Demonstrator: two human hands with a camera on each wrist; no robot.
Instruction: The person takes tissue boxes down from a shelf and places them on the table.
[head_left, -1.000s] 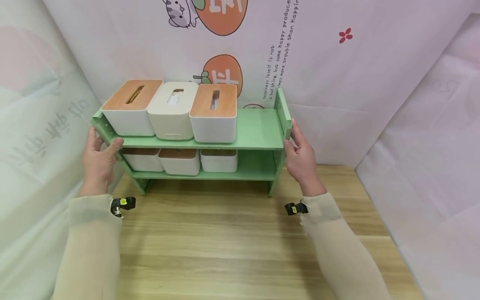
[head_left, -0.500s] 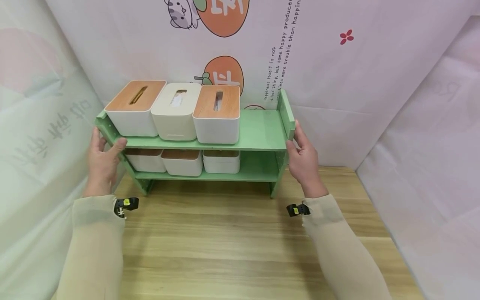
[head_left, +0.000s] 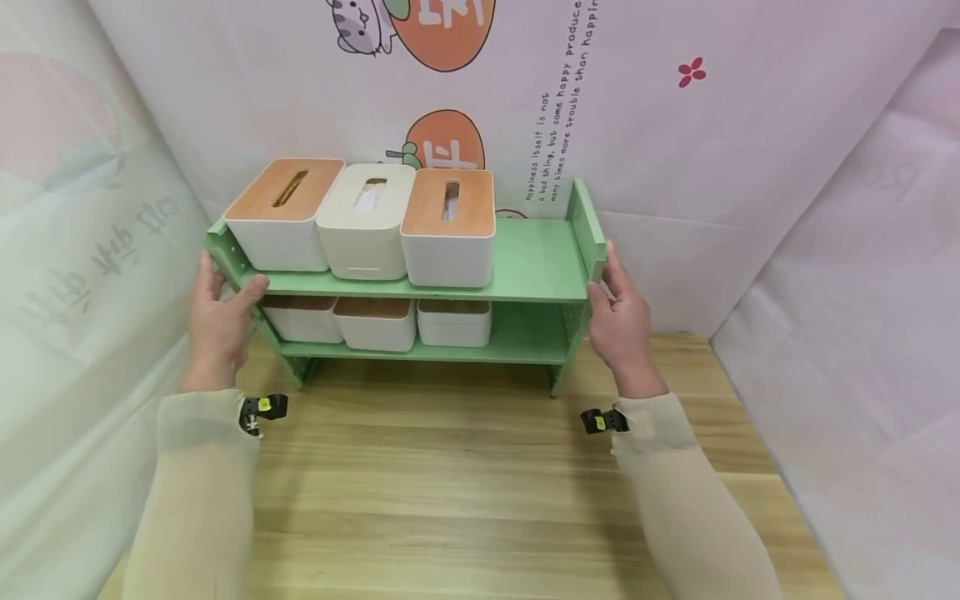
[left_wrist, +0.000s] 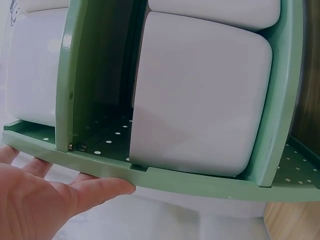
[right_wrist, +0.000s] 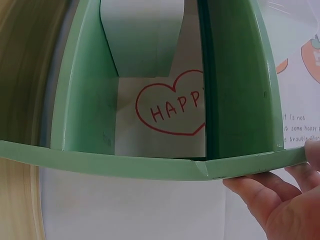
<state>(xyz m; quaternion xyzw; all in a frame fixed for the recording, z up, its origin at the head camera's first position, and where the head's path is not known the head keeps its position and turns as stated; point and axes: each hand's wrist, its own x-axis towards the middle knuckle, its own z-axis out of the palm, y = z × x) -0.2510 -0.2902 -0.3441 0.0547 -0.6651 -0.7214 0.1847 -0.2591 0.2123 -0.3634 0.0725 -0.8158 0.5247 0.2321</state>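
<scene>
A green two-tier shelf [head_left: 536, 258] stands at the back of the table, three lidded boxes in a row on its upper board. The left hand [head_left: 219, 325] grips its left side, thumb at the front edge and fingers on the outer face; in the left wrist view this hand [left_wrist: 60, 197] lies along the side panel [left_wrist: 200, 186]. On the right side, the right hand [head_left: 624, 333] holds the panel between thumb and fingers. The right wrist view has that hand [right_wrist: 285, 200] at one end of the panel [right_wrist: 125, 166], fingers against its outer face.
Three smaller boxes sit on the lower board, among them a white one [head_left: 453, 325]. A wood-grain table [head_left: 442, 492] extends in front of the shelf. Printed white cloth [head_left: 660, 150] hangs behind, with pale cloth on both sides.
Both hands and the shelf with its boxes have shifted a little to the right. The boxes keep their places on the boards, and each hand stays on its side panel.
</scene>
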